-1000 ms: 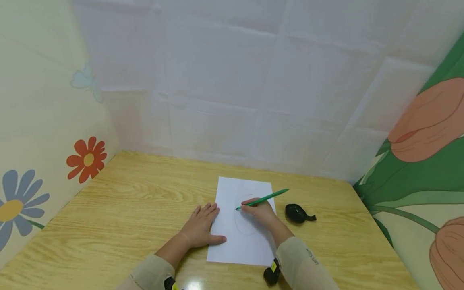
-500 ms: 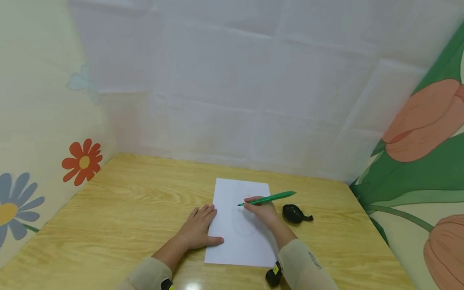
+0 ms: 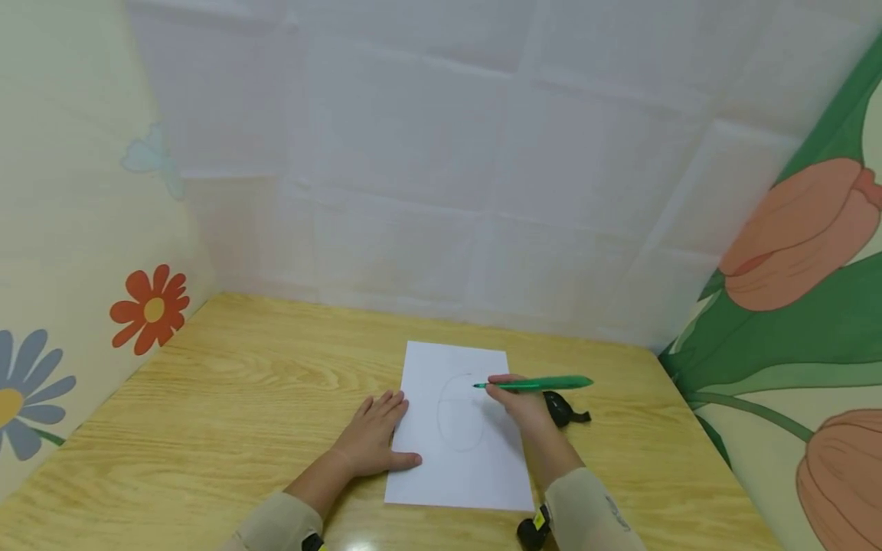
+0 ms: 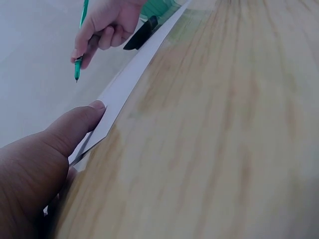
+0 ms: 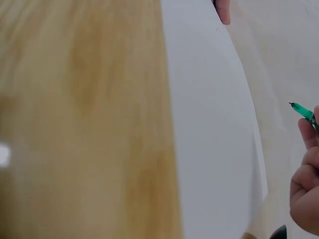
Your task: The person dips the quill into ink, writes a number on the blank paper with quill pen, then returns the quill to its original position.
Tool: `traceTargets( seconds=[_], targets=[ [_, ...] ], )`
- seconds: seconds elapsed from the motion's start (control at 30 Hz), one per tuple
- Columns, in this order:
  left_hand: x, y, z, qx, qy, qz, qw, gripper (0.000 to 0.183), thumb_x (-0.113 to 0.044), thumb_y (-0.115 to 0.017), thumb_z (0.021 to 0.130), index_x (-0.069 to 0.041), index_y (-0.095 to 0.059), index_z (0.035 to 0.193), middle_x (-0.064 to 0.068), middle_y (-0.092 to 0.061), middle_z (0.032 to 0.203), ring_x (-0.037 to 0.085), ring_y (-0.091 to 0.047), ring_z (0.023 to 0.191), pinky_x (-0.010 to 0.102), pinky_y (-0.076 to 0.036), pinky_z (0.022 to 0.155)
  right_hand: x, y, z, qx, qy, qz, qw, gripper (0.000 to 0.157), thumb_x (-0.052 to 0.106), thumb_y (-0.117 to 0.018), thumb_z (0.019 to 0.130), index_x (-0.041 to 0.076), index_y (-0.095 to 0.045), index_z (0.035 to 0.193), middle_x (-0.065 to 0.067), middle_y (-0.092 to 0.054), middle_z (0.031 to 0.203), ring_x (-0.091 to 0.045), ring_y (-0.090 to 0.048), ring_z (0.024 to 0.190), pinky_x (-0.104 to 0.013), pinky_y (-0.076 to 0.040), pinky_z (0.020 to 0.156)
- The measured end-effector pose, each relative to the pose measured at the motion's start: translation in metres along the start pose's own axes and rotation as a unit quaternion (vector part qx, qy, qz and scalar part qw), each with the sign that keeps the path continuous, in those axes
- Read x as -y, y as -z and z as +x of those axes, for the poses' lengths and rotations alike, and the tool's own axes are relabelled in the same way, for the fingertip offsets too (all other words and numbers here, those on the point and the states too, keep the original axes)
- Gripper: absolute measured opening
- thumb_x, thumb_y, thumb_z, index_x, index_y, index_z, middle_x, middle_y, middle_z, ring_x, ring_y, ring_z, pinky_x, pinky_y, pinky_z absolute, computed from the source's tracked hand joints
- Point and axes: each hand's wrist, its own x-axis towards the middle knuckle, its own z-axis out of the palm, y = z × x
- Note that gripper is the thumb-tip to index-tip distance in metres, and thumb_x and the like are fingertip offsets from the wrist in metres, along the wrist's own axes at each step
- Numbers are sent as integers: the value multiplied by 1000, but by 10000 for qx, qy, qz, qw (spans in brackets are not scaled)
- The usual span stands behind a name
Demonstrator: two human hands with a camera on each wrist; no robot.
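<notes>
A white sheet of paper [image 3: 420, 482] lies on the table with a faint oval outline [image 3: 439, 421] drawn on it, a thin line crossing its upper part. The left hand [image 3: 375, 436] rests flat at the sheet's left edge, fingers straight, thumb on the paper. In the right hand [image 3: 527, 405] is a green pen [image 3: 551, 383], pinched near its tip and pointing left. Both wrist views show the pen tip [image 4: 77, 78] apart from the paper, above it. Part of the oval's upper right is not visible as a line.
Right of the sheet lies a black rounded object [image 3: 556, 407] with a short tail, partly hidden by the right hand. The wooden table [image 3: 276, 367] meets a white sheet backdrop [image 3: 413, 153] behind and flower-printed walls at both sides.
The right hand has moved to the right with the pen, which now lies nearer level. The oval and the line across it are uncovered. The left hand stays on the paper's edge.
</notes>
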Motion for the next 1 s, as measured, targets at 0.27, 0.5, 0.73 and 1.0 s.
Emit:
traceTargets(
  seconds=[0.27,0.5,0.73,1.0],
  targets=[
    [1,-1,0,19,17,57,10000,101,-63,-71,77,3,-39,147,17,-33,158,36,-23,150,55,-11,123,-9,15,-1,-230,79,180,9995,34,25,-74,87,6,-71,115,-13,-68,120,-26,-61,108,-34,-51,87],
    [1,-1,-1,39,13,37,10000,101,-63,-70,77,3,-39,147,17,-32,159,36,-23,150,55,-11,123,-14,26,-4,-524,183,491,9972,33,18,-74,87,-1,-69,113,-5,-71,101,-13,-60,91,-23,-48,78],
    [1,-1,-1,47,22,84,10000,101,-64,-70,78,2,-38,148,17,-31,159,35,-22,150,55,-11,123,-18,40,-6,-507,161,741,9958,33,16,-73,87,-3,-64,113,8,-63,82,-10,-52,74,-22,-46,66],
    [0,1,-1,43,36,62,10000,101,-62,-71,78,3,-39,147,18,-32,159,36,-22,150,55,-11,123,-20,58,-10,-675,-3,1005,9926,29,19,-73,88,4,-63,111,15,-59,75,-6,-48,66,-20,-43,60]
  ],
)
